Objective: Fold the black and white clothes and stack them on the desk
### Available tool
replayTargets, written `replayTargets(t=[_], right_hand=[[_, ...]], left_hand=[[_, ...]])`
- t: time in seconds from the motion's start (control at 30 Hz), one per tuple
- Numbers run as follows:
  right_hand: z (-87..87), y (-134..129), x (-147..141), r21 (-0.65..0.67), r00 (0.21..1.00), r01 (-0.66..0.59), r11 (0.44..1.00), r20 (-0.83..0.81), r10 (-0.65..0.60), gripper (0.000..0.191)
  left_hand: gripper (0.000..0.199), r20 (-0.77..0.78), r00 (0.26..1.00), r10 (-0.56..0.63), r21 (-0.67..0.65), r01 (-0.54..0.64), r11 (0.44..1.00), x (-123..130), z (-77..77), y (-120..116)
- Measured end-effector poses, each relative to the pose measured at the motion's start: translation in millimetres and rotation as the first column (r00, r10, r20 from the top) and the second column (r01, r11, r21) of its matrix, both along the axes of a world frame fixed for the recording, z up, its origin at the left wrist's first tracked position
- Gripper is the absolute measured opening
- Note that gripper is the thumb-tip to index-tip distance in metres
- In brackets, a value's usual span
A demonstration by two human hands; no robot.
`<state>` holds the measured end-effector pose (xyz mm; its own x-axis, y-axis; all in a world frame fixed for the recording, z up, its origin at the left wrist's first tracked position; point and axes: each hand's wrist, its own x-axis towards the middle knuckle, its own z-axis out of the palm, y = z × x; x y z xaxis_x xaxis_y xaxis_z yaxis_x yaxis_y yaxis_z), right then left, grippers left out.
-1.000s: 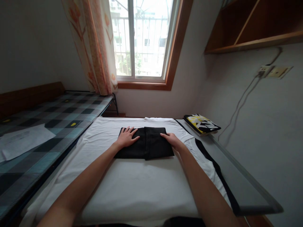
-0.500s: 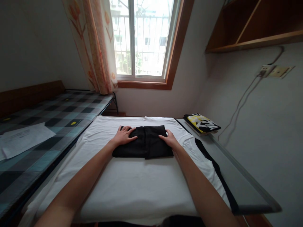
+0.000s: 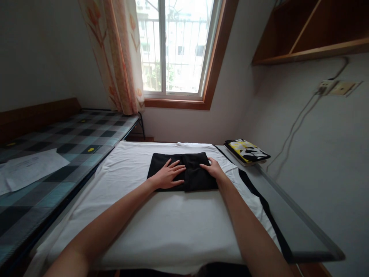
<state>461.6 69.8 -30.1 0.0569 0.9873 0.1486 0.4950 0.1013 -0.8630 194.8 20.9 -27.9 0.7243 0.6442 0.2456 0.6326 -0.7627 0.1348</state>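
A folded black cloth [image 3: 198, 177] lies flat on a white cloth [image 3: 178, 219] that covers the table. My left hand [image 3: 170, 175] rests palm down on the left half of the black cloth, fingers spread towards its middle seam. At the right edge of the black cloth is my right hand [image 3: 212, 168], with its thumb on top and the other fingers at or under the edge, partly hidden.
Folded clothing with a yellow, black and white print [image 3: 246, 151] sits at the table's back right. Papers [image 3: 34, 169] lie on a checkered bed [image 3: 112, 127] at the left. A wooden shelf [image 3: 314, 52] hangs upper right.
My left hand has moved right and down, from the black cloth's far left to nearer its middle. The black cloth and my right hand have shifted slightly right.
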Motion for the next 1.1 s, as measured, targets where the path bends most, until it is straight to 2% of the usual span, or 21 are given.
replayTargets(t=[0.23, 0.47, 0.7, 0.87, 1.0, 1.1], right_hand=[[-6.3, 2, 1, -0.020, 1.000, -0.011, 1.000, -0.016, 0.011, 0.033], [-13.8, 1, -10, 0.032, 0.983, 0.082, 0.996, 0.161, -0.087, 0.047], [-8.4, -6, -15, -0.045, 0.981, 0.092, 0.995, 0.173, -0.083, 0.049], [-3.8, -10, -19, -0.064, 0.978, 0.118, 0.991, 0.181, -0.105, 0.049], [3.9, -9, -14, -0.093, 0.986, 0.113, 0.989, 0.131, -0.101, 0.046], [11.8, -11, -5, -0.220, 0.999, 0.009, 0.975, -0.051, -0.020, 0.032]], left_hand=[[0.059, -0.029, 0.999, 0.023, -0.004, -0.023, 1.000, -5, 3.0, 3], [0.057, 0.071, 0.993, 0.092, -0.013, -0.092, 0.996, 1, 4.2, 0], [0.049, 0.069, 0.992, 0.110, 0.013, -0.111, 0.994, 2, 8.1, 0], [0.056, 0.067, 0.995, 0.076, 0.027, -0.078, 0.997, 1, 5.0, 0], [0.057, 0.011, 0.998, 0.056, -0.026, -0.055, 0.998, 1, 0.5, 1], [0.058, 0.004, 0.997, 0.072, -0.046, -0.072, 0.996, 2, -0.1, 1]])
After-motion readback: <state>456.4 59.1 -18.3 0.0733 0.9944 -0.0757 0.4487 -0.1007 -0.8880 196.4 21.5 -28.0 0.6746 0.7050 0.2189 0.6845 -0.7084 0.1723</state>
